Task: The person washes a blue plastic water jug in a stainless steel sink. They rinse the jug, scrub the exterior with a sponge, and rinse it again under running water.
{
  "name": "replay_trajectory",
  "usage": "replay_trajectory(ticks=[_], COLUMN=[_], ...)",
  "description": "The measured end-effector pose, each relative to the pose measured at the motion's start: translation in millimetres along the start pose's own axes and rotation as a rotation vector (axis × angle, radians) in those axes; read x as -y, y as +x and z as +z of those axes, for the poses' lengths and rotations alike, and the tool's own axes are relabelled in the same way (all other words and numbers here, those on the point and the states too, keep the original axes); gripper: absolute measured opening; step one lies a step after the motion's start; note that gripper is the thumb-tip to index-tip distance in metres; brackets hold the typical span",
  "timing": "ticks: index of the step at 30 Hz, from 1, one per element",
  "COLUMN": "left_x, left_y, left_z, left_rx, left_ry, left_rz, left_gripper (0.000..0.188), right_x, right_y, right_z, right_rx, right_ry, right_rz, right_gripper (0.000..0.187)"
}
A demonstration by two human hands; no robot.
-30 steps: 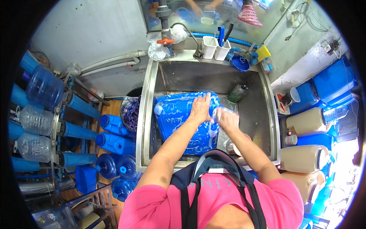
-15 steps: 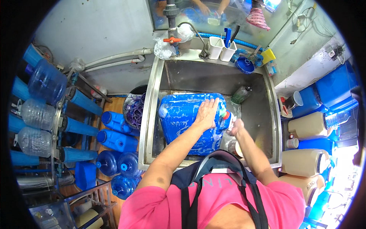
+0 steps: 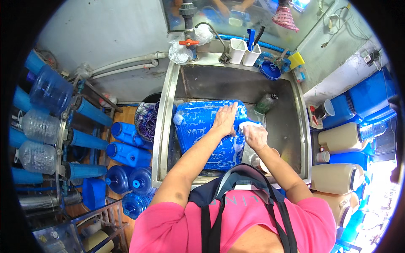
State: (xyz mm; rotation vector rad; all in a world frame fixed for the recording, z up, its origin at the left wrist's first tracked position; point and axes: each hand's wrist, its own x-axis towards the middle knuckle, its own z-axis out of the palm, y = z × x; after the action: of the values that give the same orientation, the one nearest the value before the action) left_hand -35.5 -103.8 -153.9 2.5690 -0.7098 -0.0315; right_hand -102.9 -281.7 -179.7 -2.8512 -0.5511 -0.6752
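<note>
A large blue plastic jerrycan [image 3: 195, 134] lies on its side in the metal sink [image 3: 278, 80], streaked with white suds. My left hand [image 3: 225, 120] is spread flat on its upper side, fingers stretched out. At the jerrycan's right end, my right hand [image 3: 256, 137] is closed on a white, soapy, rounded thing [image 3: 248, 125]; whether it is a pad or a brush I cannot tell. Beyond that hand, a greenish clear bottle [image 3: 266, 103] leans in the sink's far right part. A pale round container [image 3: 270, 159] is partly covered by my right forearm.
White holders [image 3: 237, 51] with brushes and a blue lid [image 3: 270, 71] sit on the sink's back ledge. Blue jugs [image 3: 128, 155] and round water bottles [image 3: 143, 180] stand on the floor at left. Beige containers [image 3: 333, 178] line the right side. A pipe with an orange valve handle [image 3: 188, 42] rises behind.
My right hand has moved up and left, from beside the jerrycan's right end onto it, with the white thing now showing under the fingers. The jerrycan has shifted slightly; the left hand stays on it.
</note>
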Motion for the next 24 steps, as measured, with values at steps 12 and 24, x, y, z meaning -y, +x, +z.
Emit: replay_trajectory(ticks=[12, 24], left_x=[-6, -10], left_y=[-2, -4], left_z=[13, 13], left_rx=[-0.036, -0.037], left_ry=[0.097, 0.07], left_rz=[0.007, -0.012], left_gripper=[0.103, 0.098], right_x=[-79, -140], right_y=[0, -14], right_z=[44, 90], right_rx=[-0.034, 0.627], right_ry=[0.434, 0.678], right_rz=[0.721, 0.667], right_gripper=[0.055, 0.048])
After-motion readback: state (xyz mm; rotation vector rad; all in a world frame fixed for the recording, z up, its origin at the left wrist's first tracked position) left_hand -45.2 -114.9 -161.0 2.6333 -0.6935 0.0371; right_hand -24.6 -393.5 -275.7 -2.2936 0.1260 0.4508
